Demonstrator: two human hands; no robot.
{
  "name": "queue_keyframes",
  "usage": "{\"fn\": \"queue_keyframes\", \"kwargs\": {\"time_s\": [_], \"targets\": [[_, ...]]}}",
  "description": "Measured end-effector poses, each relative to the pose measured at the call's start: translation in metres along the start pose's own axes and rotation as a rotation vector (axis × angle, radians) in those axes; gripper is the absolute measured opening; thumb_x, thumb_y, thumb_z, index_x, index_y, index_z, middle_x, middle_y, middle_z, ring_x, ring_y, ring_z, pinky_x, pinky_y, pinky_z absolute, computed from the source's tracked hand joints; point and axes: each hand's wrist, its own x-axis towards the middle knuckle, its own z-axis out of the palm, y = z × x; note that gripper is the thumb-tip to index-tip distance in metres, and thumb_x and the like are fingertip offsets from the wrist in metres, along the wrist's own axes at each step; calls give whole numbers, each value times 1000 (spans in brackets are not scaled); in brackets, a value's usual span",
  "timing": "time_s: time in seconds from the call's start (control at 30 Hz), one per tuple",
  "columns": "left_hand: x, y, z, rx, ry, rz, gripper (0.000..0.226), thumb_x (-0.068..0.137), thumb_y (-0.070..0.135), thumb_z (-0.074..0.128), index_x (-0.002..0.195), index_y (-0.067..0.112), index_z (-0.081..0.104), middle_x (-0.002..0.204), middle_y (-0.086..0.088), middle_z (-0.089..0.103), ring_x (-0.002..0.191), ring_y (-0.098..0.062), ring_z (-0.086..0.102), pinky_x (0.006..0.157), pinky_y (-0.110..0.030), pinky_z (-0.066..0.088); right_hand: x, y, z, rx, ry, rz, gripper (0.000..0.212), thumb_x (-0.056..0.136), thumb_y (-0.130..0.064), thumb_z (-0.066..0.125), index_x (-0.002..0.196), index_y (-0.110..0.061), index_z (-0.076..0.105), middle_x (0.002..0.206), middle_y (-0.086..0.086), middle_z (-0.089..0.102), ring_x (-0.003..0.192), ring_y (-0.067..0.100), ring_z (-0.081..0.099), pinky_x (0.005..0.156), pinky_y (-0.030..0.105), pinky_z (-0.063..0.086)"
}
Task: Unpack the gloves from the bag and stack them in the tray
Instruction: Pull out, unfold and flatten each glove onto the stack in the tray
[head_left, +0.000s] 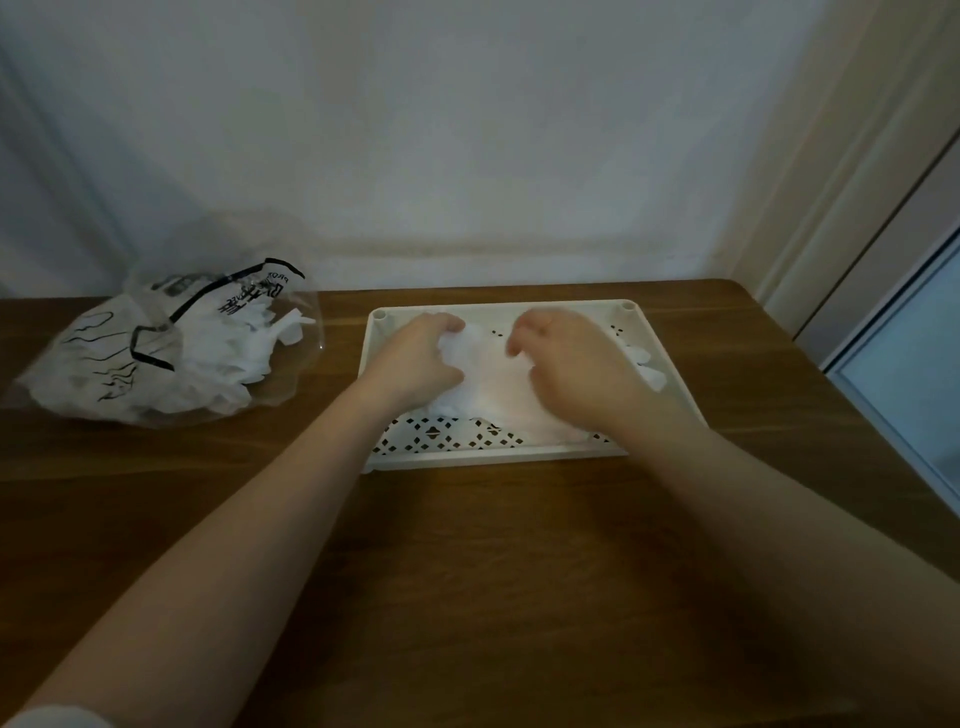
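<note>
A: Wooden table (493, 571) inspected from the head view. White perforated tray (498, 306) found at about 12 o'clock from the near table edge, lying flat, long side across. Diamond-pattern holes noted along the near floor.

B: Contents of tray?

A: Thin white disposable gloves (498, 384) lying in a loose pile over the tray floor, spread from centre toward 3 o'clock, a few glove fingers showing near the right rim.

B: Hands?

A: Left hand (415, 358) placed at the pile's 9 o'clock side, fingers curled into the glove material, thumb set beneath; gripping the gloves. Right hand (566, 358) placed at the pile's 3 o'clock side, back of hand up, fingers bent downward over the gloves. Blurred; unable to tell whether anything was pinched or merely touched. Both forearms bare, reaching in from 6 o'clock.

B: Bag?

A: Clear plastic bag (166, 353) with black printing located at 9 to 10 o'clock from the tray, well apart from it, resting on the table. Mouth turned toward the tray. More white gloves seen bunched inside, a few glove fingers poking out at the opening.

B: Surroundings?

A: Pale wall (467, 130) at 12 o'clock behind the table; door frame (857, 234) at 2 o'clock.
</note>
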Motion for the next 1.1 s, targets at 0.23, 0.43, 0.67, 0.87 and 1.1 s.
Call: {"fn": "queue_keyframes", "kwargs": {"time_s": [0.23,0.43,0.67,0.87,1.1], "targets": [[7,-8,9,275,-71,24,68,89,6,57,147,14,24,153,-4,25,134,-23,33,102,-29,34,-1,18,33,-66,-513,120,73,94,-62,23,151,-25,-3,159,1,-9,146,24,-9,117,45,-7],[4,-7,9,420,-70,15,56,86,11,57,138,4,38,151,-4,24,121,-24,46,91,-30,43,-15,52,26,-37,-541,355,101,68,-86,12,150,-30,-7,158,-2,-16,145,25,-16,114,51,-13],[0,-17,6,646,-184,-93,61,89,39,44,137,3,35,155,-5,-23,142,-34,-5,112,-48,9,-16,48,27,-93,-529,365,112,64,-89,17,151,-23,-7,157,7,-21,141,29,-25,113,53,-16],[-14,-13,-10,230,120,0,72,91,40,50,146,5,22,158,0,-3,143,-26,9,112,-43,22,-2,5,4,-70,-231,230,103,65,-85,8,148,-25,25,160,3,5,146,24,-9,114,53,-13],[-44,-35,-55,6,591,335,34,93,14,47,126,9,57,135,-3,48,103,-12,53,95,-24,42,41,-84,4,315,-17,-24,31,98,-24,45,125,-13,56,138,6,47,130,21,38,107,32,29]]}}
